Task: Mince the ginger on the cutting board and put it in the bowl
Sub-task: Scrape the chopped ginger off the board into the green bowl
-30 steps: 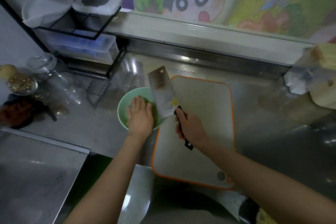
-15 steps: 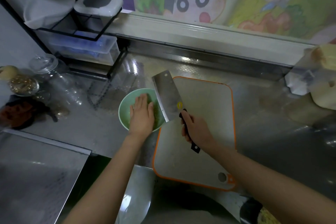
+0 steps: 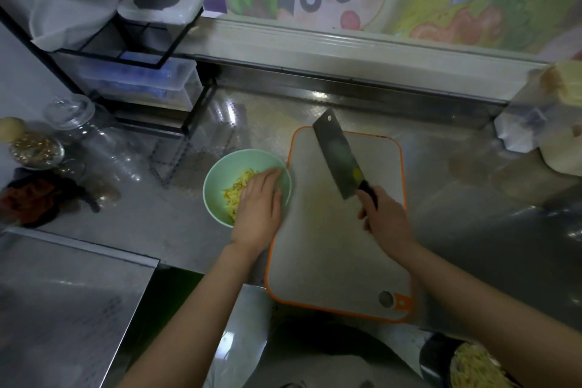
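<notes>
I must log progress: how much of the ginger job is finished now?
Done: minced ginger lies in the green bowl; the cutting board shows no pieces. In hand: the right hand holds the cleaver over the board, the left hand reaches flat into the bowl. Left: probably little, perhaps brushing off last bits.

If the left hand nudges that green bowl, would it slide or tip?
Probably slides: the green bowl sits on a shiny steel counter. Tipping seems unlikely; it looks wide and low, with the minced ginger at its bottom. It looks light, perhaps plastic, so the left hand over it could shift it.
</notes>
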Demonstrator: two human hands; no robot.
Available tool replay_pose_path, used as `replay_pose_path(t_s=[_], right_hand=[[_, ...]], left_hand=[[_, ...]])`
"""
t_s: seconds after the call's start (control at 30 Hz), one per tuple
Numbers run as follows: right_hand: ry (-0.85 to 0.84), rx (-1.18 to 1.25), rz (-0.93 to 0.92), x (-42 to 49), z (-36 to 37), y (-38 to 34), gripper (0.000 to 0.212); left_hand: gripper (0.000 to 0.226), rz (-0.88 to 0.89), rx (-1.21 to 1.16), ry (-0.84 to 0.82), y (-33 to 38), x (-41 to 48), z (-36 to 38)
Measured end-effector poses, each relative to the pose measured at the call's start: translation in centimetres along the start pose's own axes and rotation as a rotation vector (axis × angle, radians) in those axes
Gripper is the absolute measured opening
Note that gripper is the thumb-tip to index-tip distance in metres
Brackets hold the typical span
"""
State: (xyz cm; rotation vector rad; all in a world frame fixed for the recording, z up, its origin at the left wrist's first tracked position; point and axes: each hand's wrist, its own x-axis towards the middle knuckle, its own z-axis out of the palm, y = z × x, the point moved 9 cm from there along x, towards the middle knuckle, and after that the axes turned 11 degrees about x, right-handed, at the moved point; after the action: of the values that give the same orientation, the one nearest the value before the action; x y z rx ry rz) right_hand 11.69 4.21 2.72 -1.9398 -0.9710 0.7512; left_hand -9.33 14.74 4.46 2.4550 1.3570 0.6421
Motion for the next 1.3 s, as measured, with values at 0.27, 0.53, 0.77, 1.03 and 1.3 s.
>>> replay_pose_path(t_s=[0.27, 0.53, 0.77, 1.03, 1.3], right_hand=[[-0.118, -0.690, 0.007, 0.4, -1.7, 4.9, 0.032], [-0.397, -0.636, -0.123, -5.3, 1.9, 7.7, 0.053], [-0.387, -0.390, -0.060, -7.6, -1.3, 9.0, 0.056], [0.020, -0.217, 0.229, -10.3, -5.9, 12.4, 0.031], [-0.045, -0.190, 0.209, -12.0, -0.1, 11.2, 0.043]], left_hand=[[0.029, 0.330, 0.048, -0.204, 5.0, -5.2, 5.4], [0.060, -0.119, 0.092, -0.341, -0.3, -6.8, 7.8], [0.047, -0.121, 0.055, -0.332, 1.4, -6.3, 8.3], [0.049, 0.066, 0.124, -0.450, 5.3, -6.4, 11.1], [0.056, 0.016, 0.061, -0.366, 4.1, -6.8, 10.5]])
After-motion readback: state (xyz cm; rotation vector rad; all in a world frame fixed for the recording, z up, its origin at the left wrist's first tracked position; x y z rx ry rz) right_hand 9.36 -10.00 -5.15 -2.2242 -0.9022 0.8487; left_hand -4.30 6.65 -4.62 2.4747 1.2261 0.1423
